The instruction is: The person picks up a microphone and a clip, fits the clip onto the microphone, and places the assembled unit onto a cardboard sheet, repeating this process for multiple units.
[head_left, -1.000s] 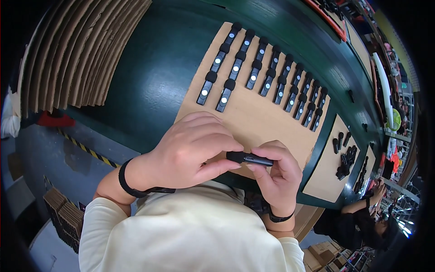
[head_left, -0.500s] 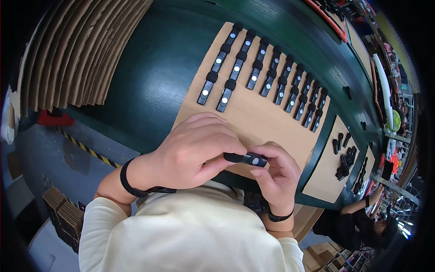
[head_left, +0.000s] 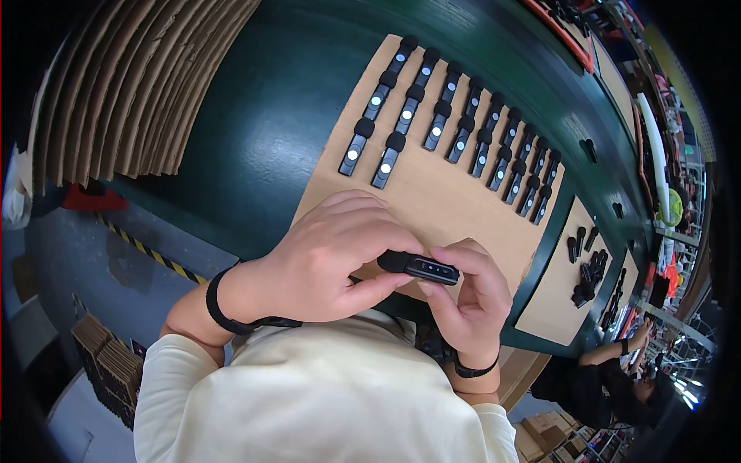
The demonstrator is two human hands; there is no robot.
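Note:
Between my two hands is a small black clip-on microphone (head_left: 434,270) with a dark foam cap at its left end. My left hand (head_left: 328,255) pinches the foam-capped end between thumb and fingers. At the opposite end, my right hand (head_left: 477,297) grips the body with thumb and forefinger. A narrow side with small dots and marks faces up. Below my hands lies a flat cardboard sheet (head_left: 471,220), and on its far half similar microphones (head_left: 407,113) are laid in rows, most with a pale round disc showing.
Corrugated cardboard sheets (head_left: 127,92) stand at the left on the dark green table (head_left: 262,100). Another cardboard sheet (head_left: 544,312) at the right carries a pile of black microphones (head_left: 589,279). Further right, a person in black (head_left: 598,390) reaches toward the table.
My fingers have rolled the microphone about its length. Its pale round disc has turned out of sight, and the narrow marked side shows instead. Both hands stay in nearly the same place.

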